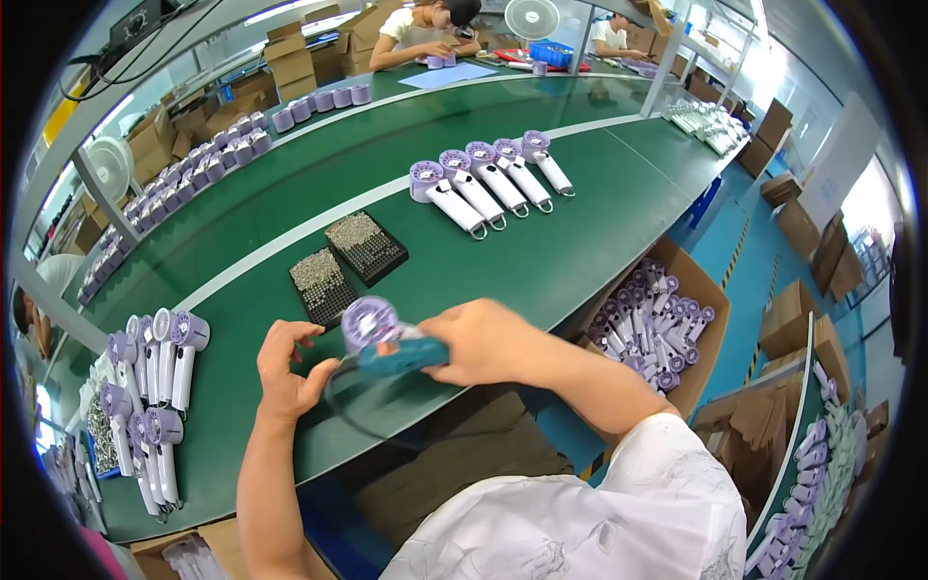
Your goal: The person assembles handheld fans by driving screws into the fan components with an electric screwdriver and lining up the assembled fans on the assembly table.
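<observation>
My right hand (483,340) is closed around a teal electric screwdriver (401,356), blurred by motion. Its grey cable (340,411) loops down past the bench edge. Just beyond the tool is a purple fan head (369,323), partly hidden by it; whether anything supports it I cannot tell. My left hand (290,367) is left of the fan head, thumb and fingers apart, with nothing visible between them. Close beyond the hands are two black trays filled with small screws, a nearer screw tray (324,288) and a farther screw tray (367,246).
Several white-handled purple fans (488,184) lie in a row on the green bench (464,280). More fans (155,362) are stacked at the left. A cardboard box (710,362) of fans stands at the right. Purple fan heads (208,169) line the far belt, where a co-worker (425,39) sits.
</observation>
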Tool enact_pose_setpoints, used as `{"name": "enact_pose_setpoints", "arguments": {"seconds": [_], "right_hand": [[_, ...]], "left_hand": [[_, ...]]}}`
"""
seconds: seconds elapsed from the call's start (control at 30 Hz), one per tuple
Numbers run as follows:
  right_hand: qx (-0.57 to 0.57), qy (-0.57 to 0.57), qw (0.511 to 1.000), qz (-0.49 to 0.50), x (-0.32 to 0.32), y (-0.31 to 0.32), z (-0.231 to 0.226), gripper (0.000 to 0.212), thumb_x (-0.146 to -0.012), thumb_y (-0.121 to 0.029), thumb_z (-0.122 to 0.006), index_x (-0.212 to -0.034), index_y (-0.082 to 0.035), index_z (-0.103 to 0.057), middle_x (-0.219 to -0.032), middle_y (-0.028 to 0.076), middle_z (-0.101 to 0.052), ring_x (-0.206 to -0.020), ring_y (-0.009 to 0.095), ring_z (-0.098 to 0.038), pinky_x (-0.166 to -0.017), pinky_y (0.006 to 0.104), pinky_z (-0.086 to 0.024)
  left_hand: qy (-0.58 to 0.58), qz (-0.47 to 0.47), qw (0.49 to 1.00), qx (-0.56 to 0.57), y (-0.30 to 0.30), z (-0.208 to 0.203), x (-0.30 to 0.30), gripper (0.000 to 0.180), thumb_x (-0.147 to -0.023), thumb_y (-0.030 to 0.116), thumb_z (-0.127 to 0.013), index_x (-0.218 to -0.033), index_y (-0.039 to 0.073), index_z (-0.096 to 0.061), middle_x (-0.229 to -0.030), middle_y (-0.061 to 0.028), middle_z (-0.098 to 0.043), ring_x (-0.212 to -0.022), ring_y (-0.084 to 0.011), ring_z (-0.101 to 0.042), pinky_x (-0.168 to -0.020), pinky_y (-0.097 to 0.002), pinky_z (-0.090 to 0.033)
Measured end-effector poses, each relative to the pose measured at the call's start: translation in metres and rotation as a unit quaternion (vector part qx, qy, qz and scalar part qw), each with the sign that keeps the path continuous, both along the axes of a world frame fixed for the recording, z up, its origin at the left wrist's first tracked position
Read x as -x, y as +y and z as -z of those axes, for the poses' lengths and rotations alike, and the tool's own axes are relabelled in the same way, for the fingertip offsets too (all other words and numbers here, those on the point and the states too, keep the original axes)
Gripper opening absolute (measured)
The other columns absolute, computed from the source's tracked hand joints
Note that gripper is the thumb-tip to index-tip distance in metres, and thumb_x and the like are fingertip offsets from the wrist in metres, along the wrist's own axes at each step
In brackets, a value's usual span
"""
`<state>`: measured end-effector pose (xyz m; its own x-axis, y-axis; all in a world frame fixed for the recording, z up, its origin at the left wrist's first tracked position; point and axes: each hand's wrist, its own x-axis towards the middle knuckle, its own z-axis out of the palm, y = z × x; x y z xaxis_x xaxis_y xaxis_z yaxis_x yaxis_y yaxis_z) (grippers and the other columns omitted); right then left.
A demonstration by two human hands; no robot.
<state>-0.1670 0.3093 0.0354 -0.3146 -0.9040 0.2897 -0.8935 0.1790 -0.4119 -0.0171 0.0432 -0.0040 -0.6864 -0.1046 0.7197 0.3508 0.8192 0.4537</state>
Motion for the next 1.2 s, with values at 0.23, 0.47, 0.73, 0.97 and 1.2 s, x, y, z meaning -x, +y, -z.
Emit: {"name": "enact_pose_setpoints", "arguments": {"seconds": [0.23,0.47,0.73,0.97,1.2], "right_hand": [[0.041,-0.069,0.906,0.416,0.100,0.098,-0.058,0.038,-0.072,-0.027,-0.084,-0.095,0.002,-0.074,-0.076,0.021,-0.072,-0.072,0.028,-0.073,-0.070,0.0386,-0.057],[-0.012,-0.006,0.840,0.542,0.292,0.171,-0.023,0.047,-0.064,-0.033,-0.091,-0.074,0.007,-0.069,-0.067,0.018,-0.071,-0.056,0.026,-0.071,-0.063,0.0362,-0.059],[-0.084,0.084,0.876,0.466,0.410,0.100,0.023,0.054,-0.063,-0.040,-0.087,-0.090,0.004,-0.070,-0.089,0.026,-0.073,-0.084,0.039,-0.073,-0.076,0.0461,-0.057],[-0.040,0.135,0.868,0.476,0.470,0.161,0.034,0.063,-0.069,-0.048,-0.084,-0.087,0.010,-0.066,-0.092,0.032,-0.069,-0.091,0.047,-0.068,-0.081,0.0520,-0.053],[0.204,0.258,0.864,0.380,0.377,0.123,-0.027,0.050,-0.091,-0.050,-0.071,-0.108,-0.003,-0.074,-0.080,0.015,-0.072,-0.062,0.029,-0.065,-0.061,0.0427,-0.049]], "left_hand": [[-0.010,-0.042,0.997,-0.062,-0.007,0.008,-0.009,0.018,-0.080,0.015,-0.078,-0.086,0.004,-0.065,-0.073,-0.0036,-0.063,-0.064,-0.0172,-0.053,-0.050,-0.0284,-0.036],[0.060,-0.040,0.997,0.007,-0.006,0.012,0.002,0.025,-0.080,0.006,-0.074,-0.065,0.005,-0.053,-0.058,-0.0058,-0.049,-0.049,-0.0199,-0.043,-0.047,-0.0326,-0.031],[0.044,-0.135,0.984,0.107,-0.016,0.025,-0.012,0.035,-0.076,0.008,-0.079,-0.059,0.010,-0.049,-0.054,-0.0080,-0.046,-0.047,-0.0274,-0.046,-0.044,-0.0399,-0.032],[0.084,-0.121,0.984,0.097,-0.014,0.025,0.000,0.042,-0.075,0.018,-0.083,-0.056,0.013,-0.047,-0.052,-0.0026,-0.047,-0.048,-0.0226,-0.051,-0.042,-0.0366,-0.039],[0.023,-0.433,0.889,0.147,-0.057,0.001,-0.083,0.023,-0.076,0.018,-0.081,-0.077,0.007,-0.060,-0.071,-0.0073,-0.060,-0.063,-0.0276,-0.059,-0.054,-0.0379,-0.049]]}}
